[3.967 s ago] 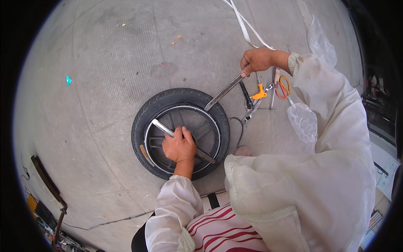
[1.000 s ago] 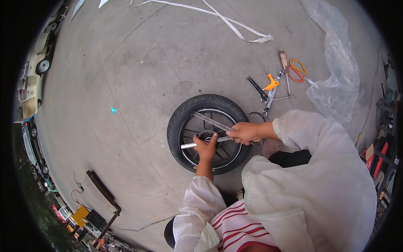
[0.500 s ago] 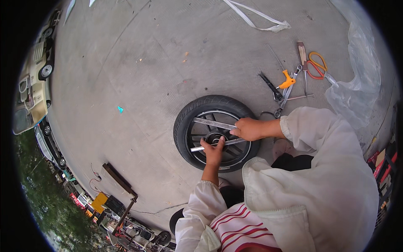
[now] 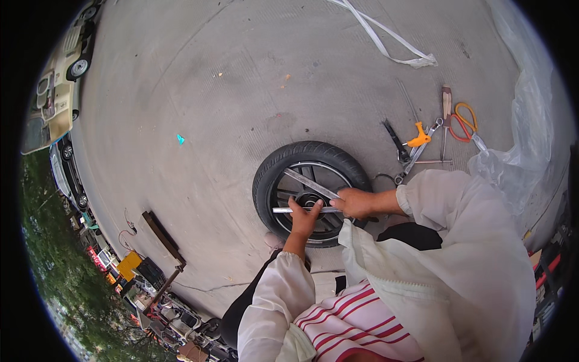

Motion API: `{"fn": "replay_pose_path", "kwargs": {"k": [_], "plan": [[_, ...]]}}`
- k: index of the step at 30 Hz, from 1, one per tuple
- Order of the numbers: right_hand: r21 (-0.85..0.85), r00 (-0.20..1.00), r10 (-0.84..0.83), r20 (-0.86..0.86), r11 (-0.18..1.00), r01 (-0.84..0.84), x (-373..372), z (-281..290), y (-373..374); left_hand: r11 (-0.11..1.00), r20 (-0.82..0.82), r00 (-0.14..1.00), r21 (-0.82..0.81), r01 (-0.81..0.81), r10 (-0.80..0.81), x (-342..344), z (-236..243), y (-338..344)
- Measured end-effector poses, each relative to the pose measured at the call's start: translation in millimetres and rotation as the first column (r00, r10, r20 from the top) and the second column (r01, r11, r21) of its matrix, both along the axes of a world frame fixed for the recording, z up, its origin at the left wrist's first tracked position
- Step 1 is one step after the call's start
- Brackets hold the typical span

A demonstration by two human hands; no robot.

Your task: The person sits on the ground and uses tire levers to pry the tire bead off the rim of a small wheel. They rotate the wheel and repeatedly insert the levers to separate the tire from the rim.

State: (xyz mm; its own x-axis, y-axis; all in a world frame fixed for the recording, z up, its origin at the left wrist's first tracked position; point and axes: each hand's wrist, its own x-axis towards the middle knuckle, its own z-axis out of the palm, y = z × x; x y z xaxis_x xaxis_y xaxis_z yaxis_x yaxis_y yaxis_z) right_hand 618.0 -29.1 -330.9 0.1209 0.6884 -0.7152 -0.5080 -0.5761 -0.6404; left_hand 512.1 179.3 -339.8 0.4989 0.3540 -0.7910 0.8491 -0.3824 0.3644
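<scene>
A black spoked wheel with its tyre (image 4: 271, 172) lies flat on the concrete in front of me. My left hand (image 4: 304, 217) is closed on a shiny flat metal bar (image 4: 283, 210) that lies across the lower half of the wheel. My right hand (image 4: 356, 202) grips a second metal bar (image 4: 307, 182), which slants from the tyre's upper left inner edge down to my fingers. The far ends of both bars are at the rim's left side. The right ends near my hands are partly hidden.
Right of the wheel lie an orange-handled tool (image 4: 419, 136), a wrench (image 4: 427, 145), a screwdriver (image 4: 446, 105), scissors (image 4: 464, 120) and a plastic sheet (image 4: 525, 133). White straps (image 4: 386, 42) lie ahead. Parked vehicles (image 4: 63, 90), a long dark bar (image 4: 160, 232) and assorted equipment (image 4: 145, 277) are at left.
Since four seconds ago my right hand has come down and left, bringing its bar across the wheel. In the last second both hands moved little while the camera view shifted.
</scene>
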Motion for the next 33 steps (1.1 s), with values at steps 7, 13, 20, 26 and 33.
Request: {"fn": "replay_pose_path", "kwargs": {"k": [7,13,20,26,33], "plan": [[-0.052,0.929,-0.041,0.368,0.997,0.065,-20.9,19.8,1.7,0.833,-0.406,0.729,-0.312,0.456,-0.551,80.6,66.0,62.7],[-0.32,0.865,0.153,0.479,0.947,0.01,-14.9,63.1,23.3,0.598,0.227,0.56,0.435,0.673,-0.797,143.9,62.6,129.3],[-0.479,0.869,0.295,0.396,0.874,-0.079,-6.2,115.7,63.0,0.679,0.171,0.904,-0.609,0.41,-0.392,162.2,-14.2,158.5],[-0.563,0.856,0.395,0.334,0.812,-0.155,21.0,164.3,90.9,0.749,0.349,0.847,-0.407,0.523,-0.402,139.8,-11.7,168.5],[-0.64,0.697,0.648,0.308,0.683,-0.352,50.4,203.0,121.9,0.811,0.438,0.866,-0.4,0.427,-0.239,124.8,15.9,181.2]]}}
